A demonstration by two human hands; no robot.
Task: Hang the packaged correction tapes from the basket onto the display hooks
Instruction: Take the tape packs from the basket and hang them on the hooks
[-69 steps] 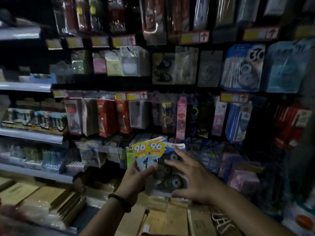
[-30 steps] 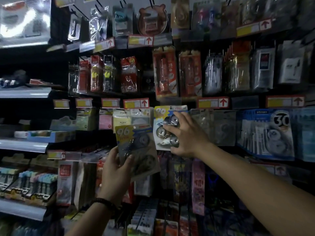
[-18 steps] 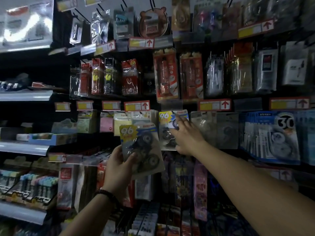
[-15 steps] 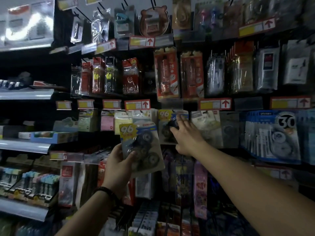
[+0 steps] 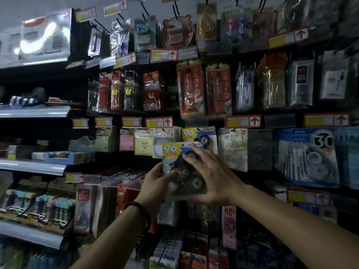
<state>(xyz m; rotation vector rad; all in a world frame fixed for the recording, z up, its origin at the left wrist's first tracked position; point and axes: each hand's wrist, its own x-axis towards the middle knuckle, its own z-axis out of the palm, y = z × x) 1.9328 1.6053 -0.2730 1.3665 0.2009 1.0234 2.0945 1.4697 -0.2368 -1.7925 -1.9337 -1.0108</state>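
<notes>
A: Left grip [image 5: 155, 183]?
B: Closed round the held correction tape pack [image 5: 175, 152] at its lower left edge, thumb pressed across the clear front. Dark beaded bracelet [image 5: 140, 212] on that wrist.
A: And the right grip [image 5: 212, 176]?
B: Laid over the same pack from the right, fingers [image 5: 192, 158] spread and nearly straight across the front, touching the blister. Not curled. Thumb not to be made out, so resting rather than clutching, as far as can be seen.
A: Where exactly, that pack?
B: Up in the air between both grips, in front of the wall of display hooks [image 5: 176, 9], tilted slightly, yellow "96" corner at upper left. Not on any hook. Lower than, and left of, a matching hung pack [image 5: 202, 135].
A: Hung how?
B: Flat against the wall, in the row just beneath the red-arrow price tags [image 5: 159, 122], same yellow "96" at top left. Partly covered at the bottom by the held pack.
A: Neighbours?
B: To its right, pale tape packs [image 5: 232, 150]; farther right, a thick row of blue packs [image 5: 308, 154] marked "30". To its left, small pastel packets [image 5: 141, 142]. Above, red pencil-lead packs [image 5: 191, 90]. Far left, grey shelves [image 5: 33, 167] with boxed goods. Dim all round, small print unreadable.
</notes>
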